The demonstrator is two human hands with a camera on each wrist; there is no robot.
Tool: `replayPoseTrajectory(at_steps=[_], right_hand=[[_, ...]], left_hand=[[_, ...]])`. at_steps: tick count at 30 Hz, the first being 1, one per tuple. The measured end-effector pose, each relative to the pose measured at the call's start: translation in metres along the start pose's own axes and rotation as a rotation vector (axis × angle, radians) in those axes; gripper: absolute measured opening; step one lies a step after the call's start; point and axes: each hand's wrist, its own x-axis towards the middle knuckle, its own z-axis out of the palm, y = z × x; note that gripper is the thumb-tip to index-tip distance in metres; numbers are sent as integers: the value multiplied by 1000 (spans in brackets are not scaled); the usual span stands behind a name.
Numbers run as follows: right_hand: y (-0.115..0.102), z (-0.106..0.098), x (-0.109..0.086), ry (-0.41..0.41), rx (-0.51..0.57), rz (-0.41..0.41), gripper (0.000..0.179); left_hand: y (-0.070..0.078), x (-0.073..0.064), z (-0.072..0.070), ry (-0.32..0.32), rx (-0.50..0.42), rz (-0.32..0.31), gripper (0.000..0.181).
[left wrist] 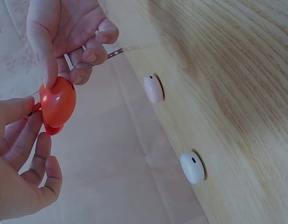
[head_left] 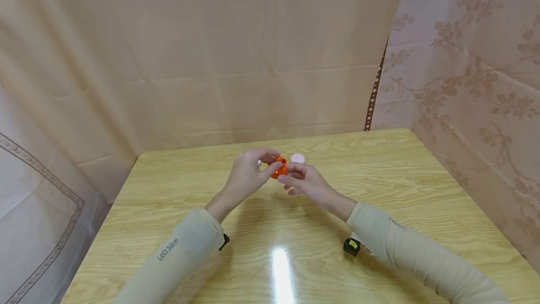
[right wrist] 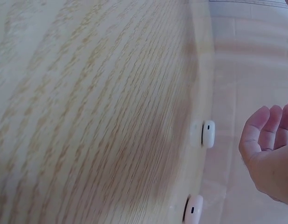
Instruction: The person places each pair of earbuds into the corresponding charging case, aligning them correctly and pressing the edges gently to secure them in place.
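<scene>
Both hands hold a glossy orange rounded object (left wrist: 60, 102), up off the table, with a smaller orange part beneath its shell in the left wrist view; its exact kind is unclear. My left hand (head_left: 249, 172) pinches a thin part at its side between thumb and fingers. From the other side my right hand (head_left: 310, 184) pinches the shell's edge, its other fingers loosely curled. Just beyond the hands sit a pale pink round puck (head_left: 297, 158) and a white one (left wrist: 192, 167), each with a small dark slot. The left hand mostly hides the white puck in the head view.
The wood-grain table (head_left: 379, 172) runs back to a beige curtain (head_left: 253, 60). A floral curtain (head_left: 476, 83) hangs at the right, and a pale cloth (head_left: 33, 201) at the left. Light reflects off the tabletop near the front.
</scene>
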Motion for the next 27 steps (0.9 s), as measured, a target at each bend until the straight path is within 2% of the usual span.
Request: replayPoseTrajectory(at_steps=[11, 27], right_hand=[[0, -1, 0, -5, 1, -17, 37], [-2, 2, 2, -3, 3, -14, 36]], left_hand=[[1, -1, 2, 14, 3, 29, 16], [0, -3, 1, 16, 37, 35, 14]])
